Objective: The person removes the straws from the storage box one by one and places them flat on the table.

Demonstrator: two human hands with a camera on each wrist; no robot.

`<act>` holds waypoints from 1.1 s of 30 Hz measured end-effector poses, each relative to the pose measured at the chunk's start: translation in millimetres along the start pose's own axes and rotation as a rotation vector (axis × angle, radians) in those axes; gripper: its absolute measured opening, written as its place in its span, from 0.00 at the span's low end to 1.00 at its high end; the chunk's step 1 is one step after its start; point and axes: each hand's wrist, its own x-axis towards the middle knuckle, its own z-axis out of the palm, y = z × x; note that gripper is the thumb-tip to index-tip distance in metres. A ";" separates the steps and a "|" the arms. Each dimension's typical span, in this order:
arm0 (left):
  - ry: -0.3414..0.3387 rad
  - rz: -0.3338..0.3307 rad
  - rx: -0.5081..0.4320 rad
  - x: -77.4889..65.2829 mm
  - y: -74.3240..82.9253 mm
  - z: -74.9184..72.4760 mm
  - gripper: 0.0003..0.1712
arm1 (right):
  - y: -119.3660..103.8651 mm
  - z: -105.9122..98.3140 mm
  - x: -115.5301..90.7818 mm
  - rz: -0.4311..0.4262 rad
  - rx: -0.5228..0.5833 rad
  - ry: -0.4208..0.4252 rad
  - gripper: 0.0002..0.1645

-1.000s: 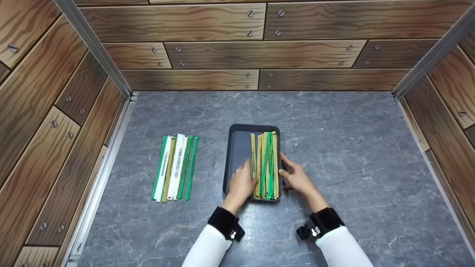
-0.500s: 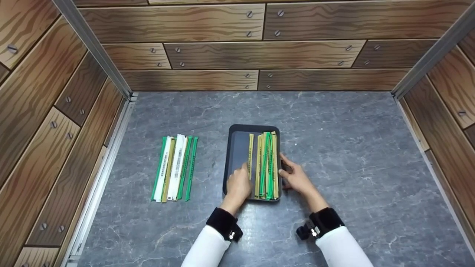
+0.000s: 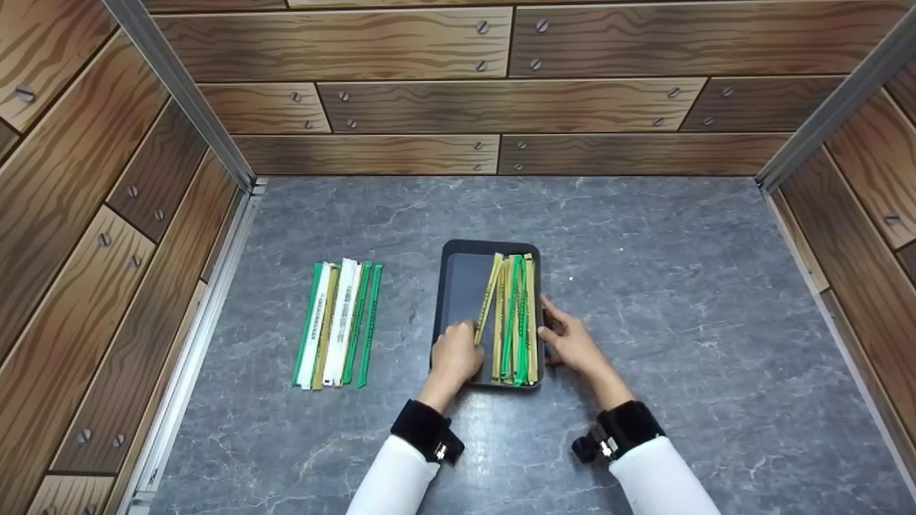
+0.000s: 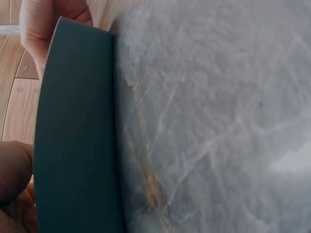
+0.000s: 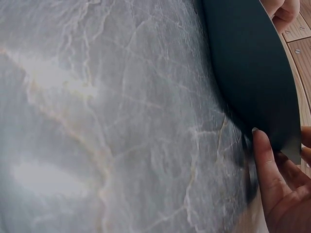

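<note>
Left hand (image 3: 456, 352): gripping one gold stick (image 3: 489, 297) (slanted, lower end hidden) in black tray (image 3: 461, 286) | Right hand (image 3: 572, 345): holding tray's right side | Tray, right half: green-and-gold pile (image 3: 522, 322) | Grey table (image 3: 665, 300), left: assorted sticks (image 3: 340, 322), green, white, gold

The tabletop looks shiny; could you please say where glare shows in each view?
Head: glare on the tabletop by the near end of the tray; left wrist: bright patch at the right edge; right wrist: two bright patches toward the left.
</note>
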 end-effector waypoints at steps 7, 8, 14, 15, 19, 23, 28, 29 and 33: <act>0.095 0.072 -0.163 -4.2 -3.9 -20.2 0.23 | 0.4 -0.4 -0.2 -0.012 0.013 0.002 0.40; 0.112 0.080 -0.178 -4.8 -5.5 -23.6 0.22 | -4.0 -0.3 -2.2 -0.011 0.012 -0.002 0.40; 0.160 0.115 -0.276 -8.6 -21.4 -42.7 0.22 | -3.4 0.4 -1.4 0.001 -0.006 0.002 0.40; 0.171 0.120 -0.301 -9.2 -25.0 -45.3 0.21 | 1.2 0.4 0.8 -0.002 -0.014 0.009 0.40; 0.264 0.135 -0.352 -11.7 -43.3 -54.4 0.21 | 1.9 0.3 1.7 -0.015 -0.040 0.014 0.40; 0.321 0.083 -0.369 -15.1 -65.6 -62.7 0.22 | 2.4 -0.7 2.3 -0.032 -0.058 0.013 0.40; 0.327 -0.075 -0.312 -21.0 -94.5 -70.3 0.22 | 2.5 -1.3 1.9 -0.023 -0.056 0.011 0.40; 0.330 -0.106 -0.289 -22.2 -100.1 -71.5 0.22 | 2.5 -1.2 2.0 -0.025 -0.059 0.012 0.41; 0.327 -0.212 -0.196 -28.7 -119.8 -77.3 0.21 | 2.4 -0.4 2.0 -0.029 -0.058 0.026 0.40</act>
